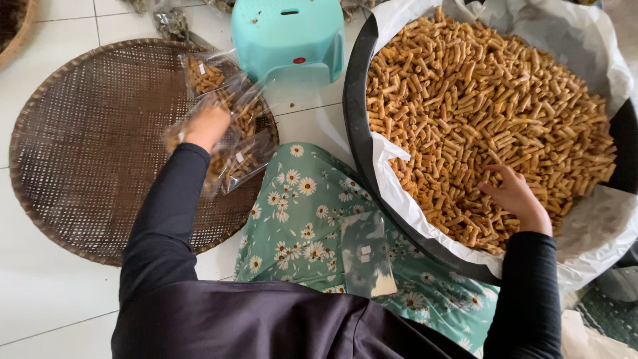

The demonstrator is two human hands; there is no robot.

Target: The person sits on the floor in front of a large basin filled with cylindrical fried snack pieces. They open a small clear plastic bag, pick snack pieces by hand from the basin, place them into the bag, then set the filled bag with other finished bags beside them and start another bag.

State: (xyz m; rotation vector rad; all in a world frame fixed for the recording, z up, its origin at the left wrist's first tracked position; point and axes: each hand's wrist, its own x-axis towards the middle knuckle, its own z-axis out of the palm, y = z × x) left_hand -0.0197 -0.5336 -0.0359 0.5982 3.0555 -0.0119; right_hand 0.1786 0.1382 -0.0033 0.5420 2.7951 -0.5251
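Closest to me, an empty clear plastic bag lies flat on my lap, on the green cloth printed with white daisies, between my two black sleeves.

My right hand is down in the snack sticks, fingers curled into the pile and scooping a few of them; the golden, ridged little tubes lie heaped all around it, loose and crumbly-looking. Just under my wrist runs the near rim of the black basin, lined with crinkled white plastic sheet that folds over the edge. Beyond my fingers the heap spreads wide, with plenty of open surface up to the far wall.

My left hand is blurred, out over the filled clear bags of the same sticks; it touches the glossy plastic, but I cannot tell whether it grips or has let go. The bags sit at the right edge of the round woven bamboo tray, dark brown, tight lattice, thick bound rim. To the left of that hand the tray is bare weave, lots of room.

Farther out, ahead of my left hand, stands a smooth turquoise plastic stool on white floor tiles.
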